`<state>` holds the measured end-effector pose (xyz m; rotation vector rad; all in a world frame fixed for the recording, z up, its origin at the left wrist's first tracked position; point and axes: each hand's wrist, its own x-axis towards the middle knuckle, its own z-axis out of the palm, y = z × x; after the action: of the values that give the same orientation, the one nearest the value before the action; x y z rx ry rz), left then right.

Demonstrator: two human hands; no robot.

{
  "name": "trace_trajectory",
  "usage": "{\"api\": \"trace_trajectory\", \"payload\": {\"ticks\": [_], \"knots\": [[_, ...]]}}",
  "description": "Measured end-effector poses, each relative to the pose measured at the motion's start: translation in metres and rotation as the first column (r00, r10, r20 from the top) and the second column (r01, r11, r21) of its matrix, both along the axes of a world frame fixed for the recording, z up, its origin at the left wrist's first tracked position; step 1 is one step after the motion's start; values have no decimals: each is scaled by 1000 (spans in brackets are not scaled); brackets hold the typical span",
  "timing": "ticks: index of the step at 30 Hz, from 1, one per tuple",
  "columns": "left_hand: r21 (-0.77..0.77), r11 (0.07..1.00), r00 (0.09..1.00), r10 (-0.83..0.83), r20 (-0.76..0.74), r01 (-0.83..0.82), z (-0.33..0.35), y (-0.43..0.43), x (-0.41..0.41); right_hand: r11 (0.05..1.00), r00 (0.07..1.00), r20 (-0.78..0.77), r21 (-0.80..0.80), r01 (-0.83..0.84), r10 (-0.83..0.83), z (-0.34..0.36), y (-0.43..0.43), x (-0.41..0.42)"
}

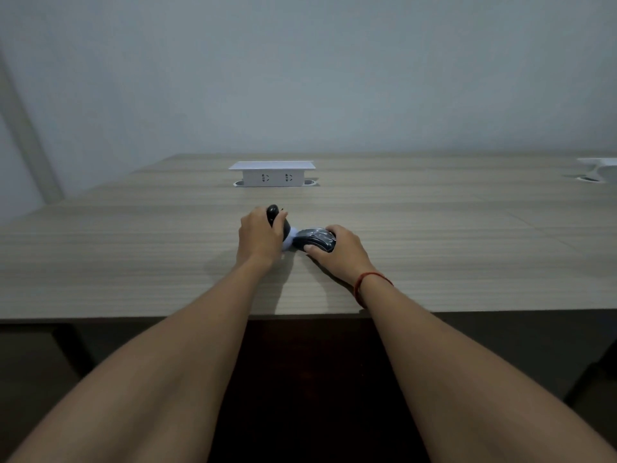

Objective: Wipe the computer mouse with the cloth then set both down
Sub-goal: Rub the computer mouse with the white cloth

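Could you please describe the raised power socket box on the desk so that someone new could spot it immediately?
On the wide wood-grain desk, look beyond both hands toward the far edge near the wall. There stands the white socket box, a low block with a flat lid wider than its body. Two outlets on its front face set it apart from the white fixture at far right.

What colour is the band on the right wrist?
Red; the band shows clearly in the head view, just behind the right hand.
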<state>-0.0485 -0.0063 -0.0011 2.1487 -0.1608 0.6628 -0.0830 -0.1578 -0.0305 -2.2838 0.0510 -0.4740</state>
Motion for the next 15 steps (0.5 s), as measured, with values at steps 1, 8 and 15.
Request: {"api": "trace_trajectory", "payload": {"ticks": [1,8,15], "knots": [[-11,1000,999,-15,42,15,2,-2,-1,1000,1000,1,1,1,-1,0,0,0],[66,995,988,-78,131,70,10,-25,-7,1000,1000,-4,14,12,-12,-2,0,3],[104,994,999,39,19,-41,0,-9,-8,999,1000,5,-33,27,-27,-3,1,3]]}}
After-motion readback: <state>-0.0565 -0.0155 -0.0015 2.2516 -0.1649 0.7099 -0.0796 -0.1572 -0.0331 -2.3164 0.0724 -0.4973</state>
